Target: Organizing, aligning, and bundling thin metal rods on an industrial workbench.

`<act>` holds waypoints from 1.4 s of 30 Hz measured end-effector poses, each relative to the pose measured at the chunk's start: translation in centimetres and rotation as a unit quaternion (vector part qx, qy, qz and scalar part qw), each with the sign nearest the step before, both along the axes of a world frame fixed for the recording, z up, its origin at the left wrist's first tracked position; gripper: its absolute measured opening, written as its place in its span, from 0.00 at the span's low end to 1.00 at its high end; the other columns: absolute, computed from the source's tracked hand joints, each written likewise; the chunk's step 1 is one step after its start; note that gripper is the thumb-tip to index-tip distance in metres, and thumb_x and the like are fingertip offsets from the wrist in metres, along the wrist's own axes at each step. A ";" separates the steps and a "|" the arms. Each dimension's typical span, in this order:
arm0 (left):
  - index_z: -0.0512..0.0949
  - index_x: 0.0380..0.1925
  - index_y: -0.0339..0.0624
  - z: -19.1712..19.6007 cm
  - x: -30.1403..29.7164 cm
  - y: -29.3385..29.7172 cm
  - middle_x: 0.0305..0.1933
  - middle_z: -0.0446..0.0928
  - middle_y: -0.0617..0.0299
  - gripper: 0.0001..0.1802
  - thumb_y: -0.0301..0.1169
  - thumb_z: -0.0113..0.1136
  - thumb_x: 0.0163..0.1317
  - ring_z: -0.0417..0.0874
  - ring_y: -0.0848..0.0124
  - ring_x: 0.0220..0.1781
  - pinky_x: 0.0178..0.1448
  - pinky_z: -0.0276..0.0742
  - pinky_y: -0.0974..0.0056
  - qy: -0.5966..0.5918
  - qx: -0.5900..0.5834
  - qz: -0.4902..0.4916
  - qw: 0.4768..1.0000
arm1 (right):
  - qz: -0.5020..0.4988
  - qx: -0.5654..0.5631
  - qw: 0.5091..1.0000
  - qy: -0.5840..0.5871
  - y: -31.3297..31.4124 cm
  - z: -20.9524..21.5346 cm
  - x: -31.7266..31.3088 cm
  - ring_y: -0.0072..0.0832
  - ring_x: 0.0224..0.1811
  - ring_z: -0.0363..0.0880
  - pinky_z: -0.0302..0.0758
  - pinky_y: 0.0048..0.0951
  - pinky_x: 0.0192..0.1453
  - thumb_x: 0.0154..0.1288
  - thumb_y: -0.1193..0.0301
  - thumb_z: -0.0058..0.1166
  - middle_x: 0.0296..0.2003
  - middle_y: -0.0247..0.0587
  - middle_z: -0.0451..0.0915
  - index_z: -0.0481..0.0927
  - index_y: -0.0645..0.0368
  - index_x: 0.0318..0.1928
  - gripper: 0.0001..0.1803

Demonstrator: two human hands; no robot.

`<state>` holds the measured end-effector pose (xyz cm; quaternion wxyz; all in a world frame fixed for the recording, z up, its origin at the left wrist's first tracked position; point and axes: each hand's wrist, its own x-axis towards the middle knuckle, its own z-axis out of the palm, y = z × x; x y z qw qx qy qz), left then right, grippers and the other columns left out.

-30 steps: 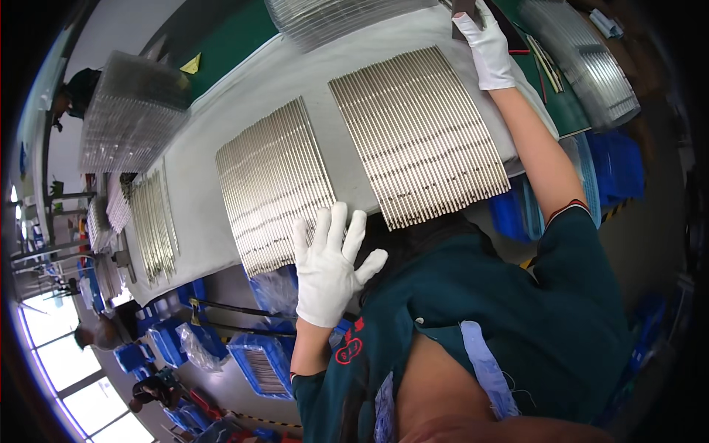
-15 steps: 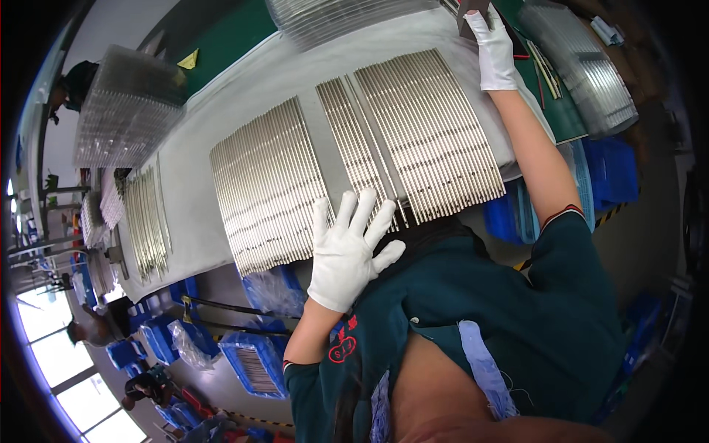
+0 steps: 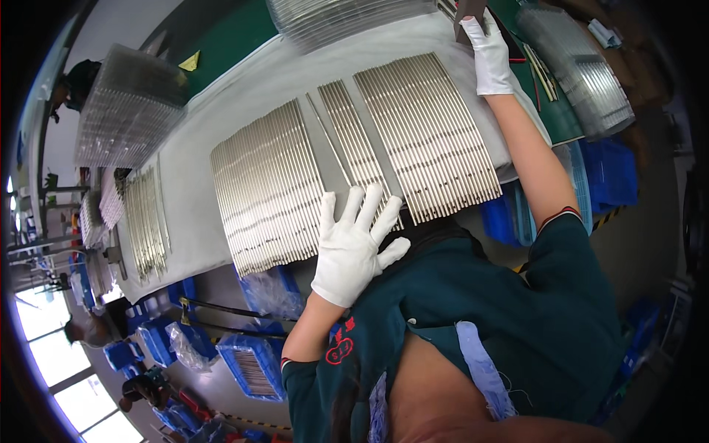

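Thin silvery metal rods lie side by side on a white cloth, in a left group (image 3: 267,188), a narrow middle group (image 3: 354,136) and a right group (image 3: 428,133). One single rod (image 3: 329,136) lies apart, just left of the middle group. My left hand (image 3: 351,251), in a white glove, is open with spread fingers over the near ends of the middle rods. My right hand (image 3: 491,59), also gloved, is at the far right, its fingers closed around the edge of a dark grey block (image 3: 468,16). Part of the block is cut off by the frame.
Clear ridged plastic trays (image 3: 129,111) are stacked at the left, with more trays (image 3: 580,66) at the right. Another rod bundle (image 3: 146,221) lies on the left of the cloth (image 3: 192,192). Blue crates (image 3: 255,362) stand on the floor. Other people are at the far left.
A single rod now lies apart on the left of the middle group; the rod standing apart on its right no longer shows there. My left hand has shifted slightly right.
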<state>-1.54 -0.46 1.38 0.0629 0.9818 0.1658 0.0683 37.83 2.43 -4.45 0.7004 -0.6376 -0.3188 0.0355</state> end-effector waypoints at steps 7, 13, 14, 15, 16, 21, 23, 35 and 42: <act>0.75 0.65 0.48 -0.1 0.5 -0.1 0.67 0.72 0.50 0.38 0.59 0.63 0.60 0.70 0.50 0.69 0.75 0.58 0.36 0.008 0.000 -0.007 1.000 | 0.033 0.033 0.997 0.068 0.0 1.5 -1.1 0.31 0.58 0.78 0.73 0.30 0.64 0.73 0.62 0.58 0.59 0.47 0.80 0.69 0.66 0.72 0.33; 0.76 0.65 0.49 1.1 -2.5 0.2 0.66 0.73 0.50 0.41 0.61 0.64 0.58 0.71 0.52 0.69 0.77 0.55 0.37 0.058 0.058 0.068 0.994 | -0.009 -0.021 1.000 0.005 -0.2 1.2 -0.8 0.35 0.62 0.77 0.72 0.33 0.67 0.73 0.61 0.58 0.62 0.50 0.79 0.68 0.64 0.73 0.34; 0.77 0.64 0.50 1.2 -2.3 0.2 0.65 0.73 0.52 0.40 0.61 0.65 0.57 0.72 0.54 0.68 0.77 0.55 0.37 0.048 0.074 0.072 0.994 | -0.003 -0.018 1.000 -0.002 -0.1 1.1 -0.8 0.35 0.62 0.77 0.72 0.33 0.67 0.73 0.61 0.58 0.62 0.50 0.79 0.68 0.63 0.73 0.33; 0.76 0.64 0.49 1.2 -1.7 0.2 0.66 0.73 0.52 0.40 0.61 0.65 0.57 0.71 0.54 0.69 0.76 0.56 0.37 0.031 0.065 0.063 0.995 | -0.004 -0.019 1.000 -0.002 -0.2 1.2 -0.8 0.35 0.62 0.77 0.72 0.33 0.67 0.73 0.61 0.58 0.62 0.50 0.79 0.68 0.63 0.73 0.33; 0.76 0.64 0.49 1.3 -1.0 0.1 0.66 0.72 0.52 0.40 0.61 0.64 0.57 0.71 0.54 0.69 0.76 0.56 0.37 0.030 0.048 0.047 0.997 | 0.014 -0.005 1.000 0.007 -0.1 1.2 -0.9 0.35 0.61 0.77 0.72 0.32 0.67 0.73 0.61 0.58 0.61 0.50 0.79 0.68 0.63 0.72 0.33; 0.74 0.66 0.49 1.1 2.7 -0.7 0.67 0.71 0.54 0.38 0.58 0.62 0.61 0.69 0.56 0.70 0.77 0.55 0.38 0.016 -0.022 -0.045 0.999 | 0.019 -0.006 1.000 0.021 -0.1 2.0 -1.9 0.36 0.61 0.77 0.72 0.33 0.67 0.74 0.61 0.57 0.61 0.50 0.79 0.69 0.64 0.72 0.32; 0.72 0.68 0.48 0.5 3.8 -1.1 0.69 0.71 0.50 0.40 0.58 0.63 0.61 0.70 0.54 0.72 0.78 0.55 0.39 -0.007 -0.023 -0.082 0.996 | 0.004 -0.039 0.999 0.002 -0.1 2.2 -1.8 0.36 0.61 0.78 0.73 0.34 0.66 0.74 0.60 0.57 0.61 0.50 0.79 0.69 0.64 0.71 0.32; 0.76 0.63 0.51 0.8 0.6 -0.7 0.64 0.72 0.55 0.34 0.55 0.65 0.59 0.71 0.56 0.68 0.76 0.55 0.38 0.018 -0.007 -0.013 1.000 | 0.019 0.010 0.999 0.035 0.0 1.3 -1.1 0.32 0.58 0.78 0.72 0.31 0.65 0.74 0.60 0.57 0.58 0.46 0.81 0.71 0.64 0.71 0.31; 0.75 0.63 0.51 0.9 0.5 -0.5 0.65 0.71 0.56 0.35 0.54 0.65 0.59 0.71 0.57 0.68 0.77 0.54 0.37 0.025 0.006 -0.011 1.000 | 0.018 0.001 1.000 0.014 0.0 0.7 -0.3 0.31 0.56 0.79 0.74 0.31 0.63 0.74 0.61 0.58 0.56 0.45 0.82 0.72 0.64 0.69 0.30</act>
